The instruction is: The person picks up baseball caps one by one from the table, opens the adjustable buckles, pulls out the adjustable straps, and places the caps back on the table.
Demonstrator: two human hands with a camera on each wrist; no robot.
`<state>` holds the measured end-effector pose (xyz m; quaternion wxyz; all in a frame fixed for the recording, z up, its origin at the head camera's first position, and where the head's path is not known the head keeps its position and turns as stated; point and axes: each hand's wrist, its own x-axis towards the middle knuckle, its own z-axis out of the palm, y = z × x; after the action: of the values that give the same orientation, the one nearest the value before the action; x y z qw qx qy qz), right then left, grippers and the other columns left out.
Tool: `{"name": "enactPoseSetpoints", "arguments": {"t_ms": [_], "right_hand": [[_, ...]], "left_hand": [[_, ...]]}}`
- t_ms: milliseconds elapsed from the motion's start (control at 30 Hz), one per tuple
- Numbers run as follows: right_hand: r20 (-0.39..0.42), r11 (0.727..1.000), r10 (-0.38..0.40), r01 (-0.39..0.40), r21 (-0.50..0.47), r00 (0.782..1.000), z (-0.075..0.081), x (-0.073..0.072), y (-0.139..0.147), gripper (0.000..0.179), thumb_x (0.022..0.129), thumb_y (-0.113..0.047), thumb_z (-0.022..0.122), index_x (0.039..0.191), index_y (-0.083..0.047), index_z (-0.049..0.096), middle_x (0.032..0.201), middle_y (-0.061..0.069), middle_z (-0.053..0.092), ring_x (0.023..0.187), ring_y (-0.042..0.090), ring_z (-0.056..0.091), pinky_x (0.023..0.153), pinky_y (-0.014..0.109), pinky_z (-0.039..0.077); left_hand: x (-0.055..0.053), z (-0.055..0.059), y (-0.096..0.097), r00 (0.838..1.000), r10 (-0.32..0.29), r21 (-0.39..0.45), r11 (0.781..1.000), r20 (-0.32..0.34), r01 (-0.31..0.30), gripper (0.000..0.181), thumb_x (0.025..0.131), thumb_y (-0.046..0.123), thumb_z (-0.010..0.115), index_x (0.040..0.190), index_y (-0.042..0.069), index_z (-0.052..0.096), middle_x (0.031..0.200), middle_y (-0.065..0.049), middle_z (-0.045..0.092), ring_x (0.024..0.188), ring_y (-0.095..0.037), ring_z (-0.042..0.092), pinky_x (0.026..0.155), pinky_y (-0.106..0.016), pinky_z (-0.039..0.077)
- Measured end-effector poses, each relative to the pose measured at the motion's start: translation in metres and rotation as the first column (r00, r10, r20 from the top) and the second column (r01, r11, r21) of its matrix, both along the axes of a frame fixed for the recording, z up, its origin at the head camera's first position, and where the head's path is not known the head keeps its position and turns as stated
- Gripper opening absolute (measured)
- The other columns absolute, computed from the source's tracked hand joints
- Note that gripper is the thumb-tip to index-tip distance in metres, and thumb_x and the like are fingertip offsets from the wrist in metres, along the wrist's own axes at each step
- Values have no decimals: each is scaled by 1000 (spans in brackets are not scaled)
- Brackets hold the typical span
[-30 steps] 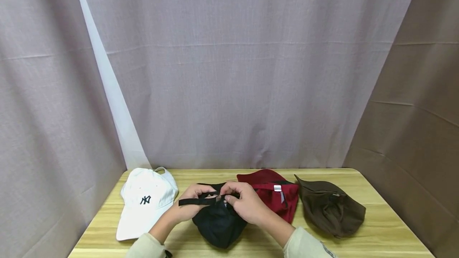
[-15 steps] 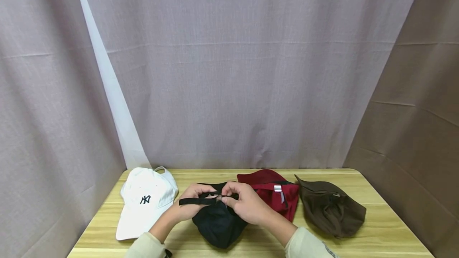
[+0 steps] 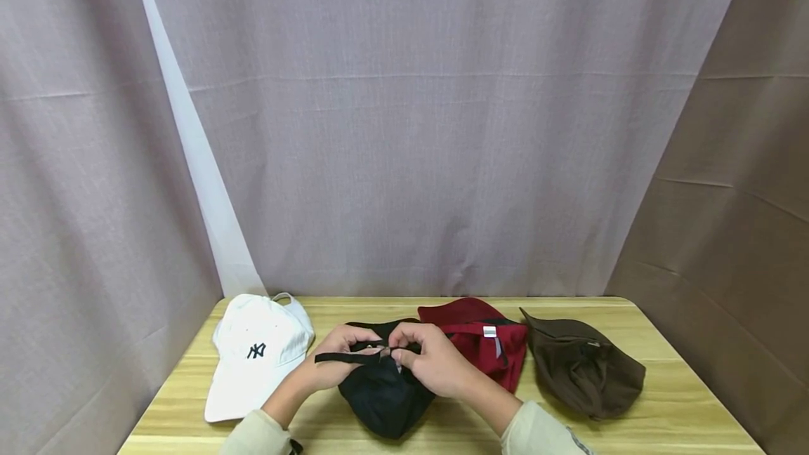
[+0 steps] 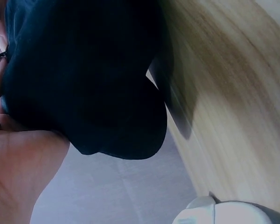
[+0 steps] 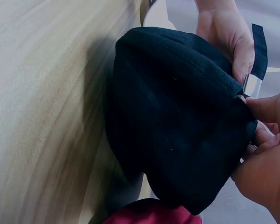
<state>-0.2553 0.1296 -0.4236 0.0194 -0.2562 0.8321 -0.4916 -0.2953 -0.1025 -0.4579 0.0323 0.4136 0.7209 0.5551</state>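
A black cap (image 3: 387, 399) is held between both hands above the middle of the table's near side, its crown toward me. The left hand (image 3: 335, 364) grips the cap's back edge, and the loose end of the black strap (image 3: 344, 357) sticks out leftward across it. With thumb and forefinger the right hand (image 3: 436, 364) pinches the strap beside the buckle. In the right wrist view the shiny metal buckle (image 5: 252, 85) shows between the two hands. The left wrist view is mostly filled by the dark crown (image 4: 84, 79), with the left hand (image 4: 23, 163) along its edge.
A white cap (image 3: 259, 357) with a dark logo lies at the left of the wooden table (image 3: 170, 420). Behind the right hand is a red cap (image 3: 468, 311), and a brown hat (image 3: 584, 371) lies farther right. Grey curtain (image 3: 404, 160) stands behind the table's far edge.
The right thumb and fingers have shifted slightly at the buckle. The strap's loose end now slopes a little more. Both hands and the cap otherwise stay in place.
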Motion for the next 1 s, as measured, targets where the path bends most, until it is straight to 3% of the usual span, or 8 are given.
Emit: {"name": "enactPoseSetpoints", "arguments": {"t_ms": [233, 600, 833, 1000], "right_hand": [[28, 1000, 13, -13, -11, 1000, -3, -2, 5, 12, 96, 0, 69, 99, -9, 76, 93, 9, 73, 89, 8, 61, 85, 24, 49], [7, 999, 32, -31, -36, 999, -4, -4, 10, 15, 91, 4, 67, 100, -4, 77, 95, 15, 73, 86, 6, 59, 81, 23, 49], [17, 999, 19, -18, -44, 1000, -3, -2, 9, 10, 95, 0, 68, 101, -4, 76, 96, 17, 73, 87, 6, 60, 81, 23, 49], [-19, 1000, 6, -5, 6, 1000, -4, -2, 8, 3, 99, -12, 72, 98, -12, 75, 96, 6, 74, 91, 5, 62, 87, 25, 49]], "left_hand": [[-1, 0, -1, 999, -37, 5, 999, -38, 37, 14, 103, 4, 63, 102, 0, 77, 86, -23, 70, 83, 1, 61, 76, -19, 52], [-2, 0, -2, 997, 3, -46, 999, -75, -7, 12, 102, 6, 66, 100, 2, 77, 83, -18, 70, 82, 3, 59, 76, -19, 52], [0, 2, -1, 997, 17, -38, 999, -69, -19, 12, 102, 5, 66, 100, 1, 77, 85, -19, 70, 82, 2, 59, 76, -19, 52], [0, 2, 0, 998, 12, -36, 999, -57, -14, 13, 103, 7, 65, 101, 2, 78, 87, -20, 72, 83, 2, 60, 77, -20, 52]]}}
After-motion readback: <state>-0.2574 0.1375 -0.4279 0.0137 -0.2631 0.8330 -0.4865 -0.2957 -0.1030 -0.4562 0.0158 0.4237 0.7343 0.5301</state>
